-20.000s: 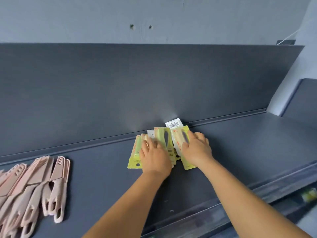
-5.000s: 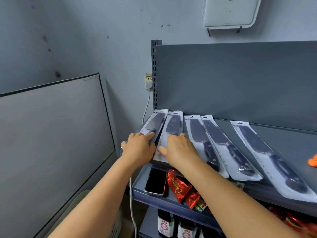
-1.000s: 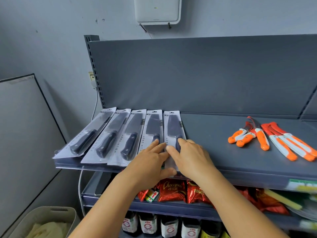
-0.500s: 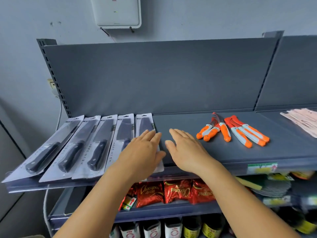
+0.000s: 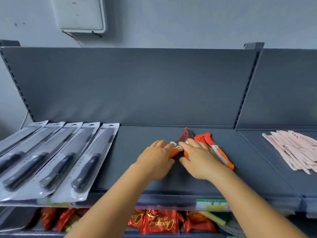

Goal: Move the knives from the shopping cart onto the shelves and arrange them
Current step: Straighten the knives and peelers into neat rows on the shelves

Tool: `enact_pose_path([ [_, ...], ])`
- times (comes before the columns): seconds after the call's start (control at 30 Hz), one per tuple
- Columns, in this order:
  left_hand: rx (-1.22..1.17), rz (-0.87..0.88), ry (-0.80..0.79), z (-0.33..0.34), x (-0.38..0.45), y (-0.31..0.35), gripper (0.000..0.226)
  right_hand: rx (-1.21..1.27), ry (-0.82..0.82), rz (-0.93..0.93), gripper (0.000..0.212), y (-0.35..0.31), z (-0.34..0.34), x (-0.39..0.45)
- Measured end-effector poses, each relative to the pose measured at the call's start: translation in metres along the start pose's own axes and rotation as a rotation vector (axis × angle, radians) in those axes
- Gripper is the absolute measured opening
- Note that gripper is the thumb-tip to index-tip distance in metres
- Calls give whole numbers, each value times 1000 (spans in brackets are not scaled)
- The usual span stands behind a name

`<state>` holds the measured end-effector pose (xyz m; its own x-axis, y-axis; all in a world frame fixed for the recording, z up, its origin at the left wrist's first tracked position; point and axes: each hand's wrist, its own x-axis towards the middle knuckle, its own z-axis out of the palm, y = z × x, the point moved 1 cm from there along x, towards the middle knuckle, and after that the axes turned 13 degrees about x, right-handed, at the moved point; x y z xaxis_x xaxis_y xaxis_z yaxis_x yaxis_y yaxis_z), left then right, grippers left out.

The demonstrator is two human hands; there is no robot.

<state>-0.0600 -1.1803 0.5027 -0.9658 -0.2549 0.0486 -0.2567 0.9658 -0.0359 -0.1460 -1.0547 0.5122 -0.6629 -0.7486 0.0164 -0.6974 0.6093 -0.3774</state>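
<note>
Knives with orange handles (image 5: 221, 156) are lying in a loose, fanned cluster mid-shelf, and we are judging the step in hand as straightening that cluster. We are seeing the left hand (image 5: 157, 158) lying flat, fingers extended, fingertips touching the left-most orange handle, holding nothing. The right hand (image 5: 199, 158) is also lying flat, fingers straight, covering the middle handles, gripping nothing that we can see; what is under the palm is hidden. Red blade covers are poking out beyond both sets of fingertips, toward the back panel (image 5: 137, 86); one handle is sticking out just right of the right hand. To do this well, we are suggesting sliding the handles with flat fingers, not lifting, squaring them parallel like the packaged black-handled knives (image 5: 85, 162) lying in a neat row at the left end of the shelf (image 5: 137, 179). We are advising keeping the fingers on the handles, away from the covered blades, and leaving a gap from the pink knives (image 5: 295, 150) piled well apart at the right. Shopping cart not in view.
</note>
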Motion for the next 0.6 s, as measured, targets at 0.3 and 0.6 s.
enact_pose_path([
  [0.3,64,-186,-62,18,23,20,49,-25,-84,-77,42,39,-3,8],
  [0.6,91,-250,-34,24,40,21,44,27,-8,-15,47,44,-6,18],
])
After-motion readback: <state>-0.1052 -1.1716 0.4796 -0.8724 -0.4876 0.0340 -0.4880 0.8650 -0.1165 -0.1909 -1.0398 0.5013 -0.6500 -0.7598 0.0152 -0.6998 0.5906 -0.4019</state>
